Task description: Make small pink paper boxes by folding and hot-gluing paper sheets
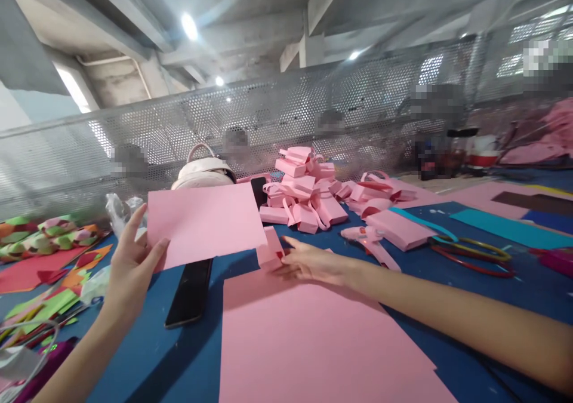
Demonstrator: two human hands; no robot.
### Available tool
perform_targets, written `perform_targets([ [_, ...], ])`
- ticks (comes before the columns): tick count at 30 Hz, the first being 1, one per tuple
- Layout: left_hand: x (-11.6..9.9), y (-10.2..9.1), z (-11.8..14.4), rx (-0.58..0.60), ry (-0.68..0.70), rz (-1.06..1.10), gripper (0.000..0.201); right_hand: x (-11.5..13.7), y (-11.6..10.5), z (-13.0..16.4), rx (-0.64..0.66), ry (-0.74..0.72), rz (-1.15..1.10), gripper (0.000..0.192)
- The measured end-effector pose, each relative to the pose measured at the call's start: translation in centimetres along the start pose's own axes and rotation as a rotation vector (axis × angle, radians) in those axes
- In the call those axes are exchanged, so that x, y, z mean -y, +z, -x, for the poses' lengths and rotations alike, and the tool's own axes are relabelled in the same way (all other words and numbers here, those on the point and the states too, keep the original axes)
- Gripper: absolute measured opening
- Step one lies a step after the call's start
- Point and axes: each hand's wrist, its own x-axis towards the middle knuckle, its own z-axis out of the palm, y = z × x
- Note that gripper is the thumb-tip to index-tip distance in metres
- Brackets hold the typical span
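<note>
we've a pink sheet [206, 221] gripped in l hand [132, 257], partly hiding phone [190, 298]; r hand [313, 262] touches folded pink pc [269, 245] by far edge of lg sheets [313, 337], can't tell if gripped.

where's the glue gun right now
In the head view, the glue gun lies right of centre on the blue table, just past the right forearm, with the heap of pink boxes farther back to its left.
</note>
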Motion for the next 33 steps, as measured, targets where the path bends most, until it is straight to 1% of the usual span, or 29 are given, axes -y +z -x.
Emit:
perform_targets([
  [4,-0.4,-0.4,0.4,0.006,-0.063,0.065,0.087,-0.3,-0.7,1.8,-0.043,0.002,-0.031,0.056],
  [6,-0.6,-0.7,0.4,0.018,-0.104,0.079,0.088,-0.5,-0.7,2.9,-0.037,0.015,-0.063,0.036],
  [8,-0.6,-1.0,0.2,0.05,-0.184,0.092,0.087,-0.7,-0.3,3.6,-0.004,0.037,-0.095,0.017],
  [10,-0.4,-1.1,0.0,0.13,-0.312,0.093,0.083,-0.9,0.4,3.4,0.038,0.06,-0.109,0.008],
  [12,-0.1,-0.8,-0.1,0.253,-0.429,0.094,0.075,-1.0,1.1,2.4,0.072,0.076,-0.094,0.008],
  [14,0.3,-0.1,0.1,0.427,-0.478,0.096,0.066,-0.9,1.9,0.5,0.098,0.084,-0.055,0.008],
  [16,0.6,1.0,0.3,0.638,-0.465,0.05,0.053,-0.6,2.6,-1.6,0.109,0.078,-0.011,0.011],
  [18,0.9,2.3,0.4,0.807,-0.399,-0.05,0.042,-0.2,3.2,-3.1,0.115,0.077,0.053,0.016],
  [20,1.1,4.0,0.3,0.883,-0.37,-0.072,0.043,0.4,3.5,-3.6,0.138,0.064,0.132,0.026],
  [21,1.2,4.9,0.3,0.908,-0.351,-0.085,0.042,0.7,3.6,-3.3,0.151,0.049,0.177,0.029],
  [23,1.3,6.8,0.1,0.947,-0.309,-0.108,0.038,1.3,3.4,-2.2,0.169,0.006,0.271,0.029],
  [26,1.6,9.5,-0.3,0.97,-0.28,-0.131,0.031,1.8,2.3,0.3,0.142,-0.044,0.405,0.026],
  [27,1.7,10.2,-0.3,0.966,-0.28,-0.133,0.032,1.9,1.8,1.2,0.112,-0.054,0.433,0.025],
  [29,2.0,11.0,-0.1,0.97,-0.3,-0.134,0.043,1.8,0.8,3.2,0.02,-0.079,0.462,0.022],
  [31,2.2,11.3,0.7,1.01,-0.334,-0.146,0.054,1.6,0.1,5.4,-0.104,-0.123,0.459,0.02],
  [33,2.6,11.0,1.8,1.078,-0.349,-0.176,0.053,1.2,-0.4,7.8,-0.219,-0.163,0.411,0.018],
])
